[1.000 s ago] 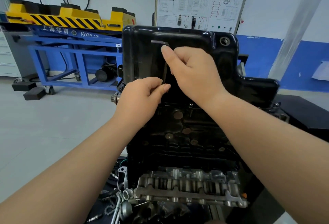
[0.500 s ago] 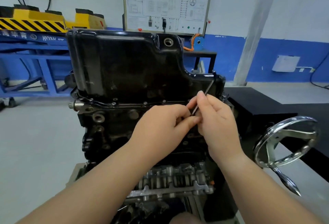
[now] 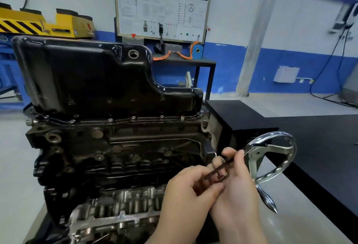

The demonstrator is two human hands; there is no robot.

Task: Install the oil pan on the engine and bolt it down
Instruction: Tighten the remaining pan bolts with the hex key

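The glossy black oil pan (image 3: 87, 80) sits on top of the upturned engine block (image 3: 120, 152), its flange lined with several bolts (image 3: 133, 117). Both hands are low and to the right of the block, away from the pan. My right hand (image 3: 236, 187) and my left hand (image 3: 188, 191) together pinch a thin dark L-shaped hex key (image 3: 218, 170) between their fingertips. The key's short end points down toward my left fingers.
A chrome handwheel (image 3: 271, 158) of the engine stand sticks out just right of my hands. A black bench (image 3: 310, 137) lies to the right. Behind stand a wiring display board (image 3: 162, 5) and a yellow and blue lift (image 3: 44, 24).
Both hands with the hex key have dropped from the pan's flange to below and right of the block. The camera has swung right, so the pan sits further left.
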